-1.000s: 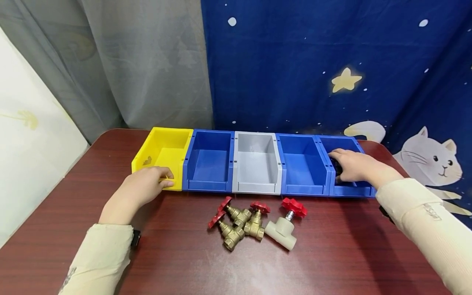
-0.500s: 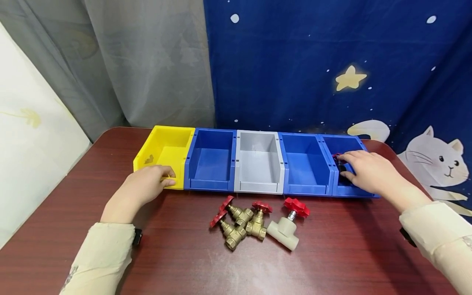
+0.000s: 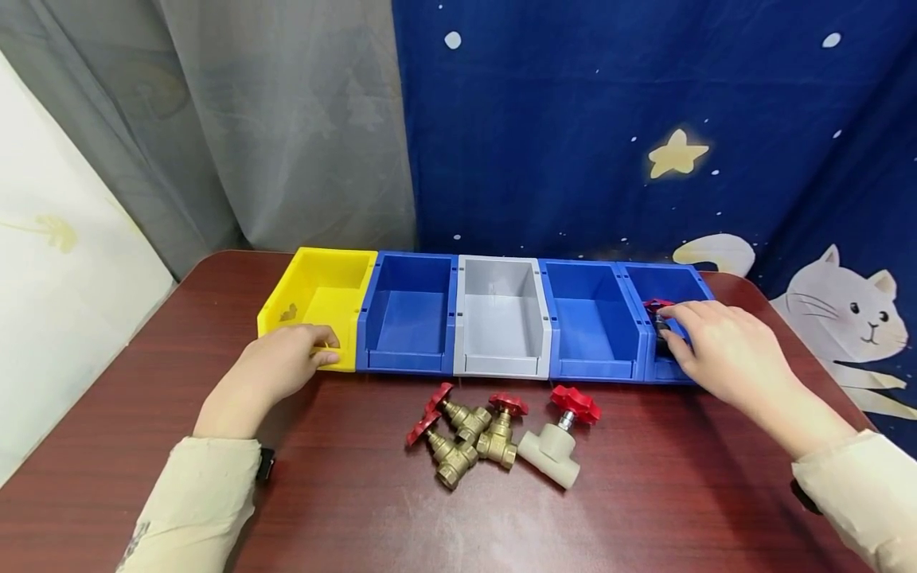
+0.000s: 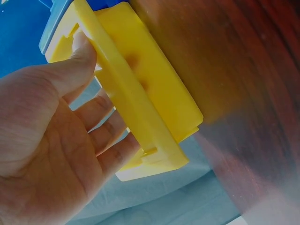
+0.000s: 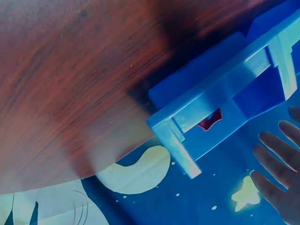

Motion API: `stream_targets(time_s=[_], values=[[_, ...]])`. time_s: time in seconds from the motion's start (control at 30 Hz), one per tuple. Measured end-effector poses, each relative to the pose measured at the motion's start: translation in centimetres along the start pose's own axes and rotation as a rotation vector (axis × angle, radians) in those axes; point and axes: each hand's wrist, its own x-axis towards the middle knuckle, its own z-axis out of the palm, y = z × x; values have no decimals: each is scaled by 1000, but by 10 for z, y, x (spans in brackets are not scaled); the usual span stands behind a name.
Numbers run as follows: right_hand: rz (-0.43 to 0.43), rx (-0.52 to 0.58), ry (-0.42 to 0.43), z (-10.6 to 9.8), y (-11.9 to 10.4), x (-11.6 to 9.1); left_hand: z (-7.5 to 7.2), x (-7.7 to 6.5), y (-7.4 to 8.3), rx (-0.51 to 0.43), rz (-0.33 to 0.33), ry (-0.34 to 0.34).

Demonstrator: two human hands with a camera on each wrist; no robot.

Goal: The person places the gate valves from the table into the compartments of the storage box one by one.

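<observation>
My left hand (image 3: 286, 360) grips the front lip of the yellow bin (image 3: 333, 306), at the left end of the row. In the left wrist view its thumb and fingers (image 4: 112, 133) curl about the yellow lip. Over the rightmost blue bin (image 3: 666, 278) is my right hand (image 3: 734, 342), fingers apart. A dark valve with a red handwheel (image 3: 657, 305) lies in that bin, partly hidden by the hand. In the right wrist view the right hand's fingers (image 5: 276, 152) are spread and hold nothing; a bit of the red handwheel (image 5: 212, 120) shows inside the bin.
Several brass valves (image 3: 466, 434) with red handwheels lie on the table (image 3: 344, 509) before the row, beside a white plastic tee valve (image 3: 550, 450). Between the end bins stand a blue bin (image 3: 407, 318), a grey bin (image 3: 501, 318) and another blue bin (image 3: 583, 318). Curtains hang behind.
My right hand has let go of the dark valve and drawn back to the right and nearer. More of the valve shows in the bin. The left hand stays on the yellow bin.
</observation>
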Motion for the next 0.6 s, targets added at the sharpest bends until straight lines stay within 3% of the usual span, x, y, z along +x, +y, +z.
stream_targets(time_s=[0.33,0.6], values=[[-8,23,62,-12,-31,-16,1,2,-1,-3,5,7],[-40,41,38,-15,-49,-22,2,2,-1,-1,12,15]])
